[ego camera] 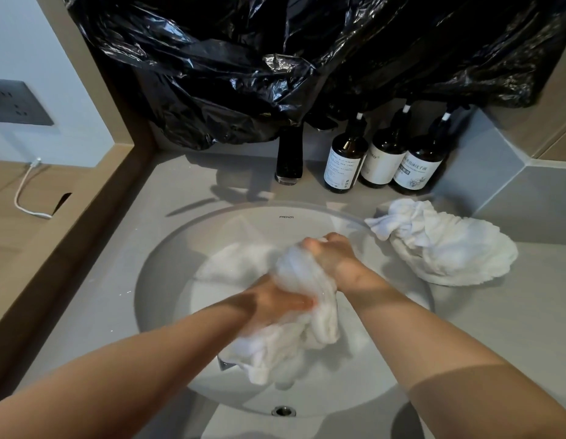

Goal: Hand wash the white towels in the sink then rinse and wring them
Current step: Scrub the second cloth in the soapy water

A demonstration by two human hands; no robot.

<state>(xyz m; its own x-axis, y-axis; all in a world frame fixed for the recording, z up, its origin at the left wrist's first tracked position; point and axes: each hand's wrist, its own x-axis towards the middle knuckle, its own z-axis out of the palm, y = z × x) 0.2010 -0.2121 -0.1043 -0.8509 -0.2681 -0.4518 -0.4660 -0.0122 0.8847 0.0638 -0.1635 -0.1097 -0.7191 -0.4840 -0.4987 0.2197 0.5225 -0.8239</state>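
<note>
In the sink (155, 280), the left hand (275, 307) and right hand (335, 258) each clench one bunched white towel (303, 280); a second towel (443, 245) lies on the right counter. Hard scrubbing risks splashing it.

Two bare hands: left hand (275, 304), right hand (333, 258). One white terry towel (302, 280) inside the grip of both. One crumpled white towel (443, 245) right of and beyond the grip. Three brown glass pump bottles (386, 156) beyond the grip, one black tap post (289, 156) just left of them. One round white ceramic sink (284, 217) under the grip.
</note>
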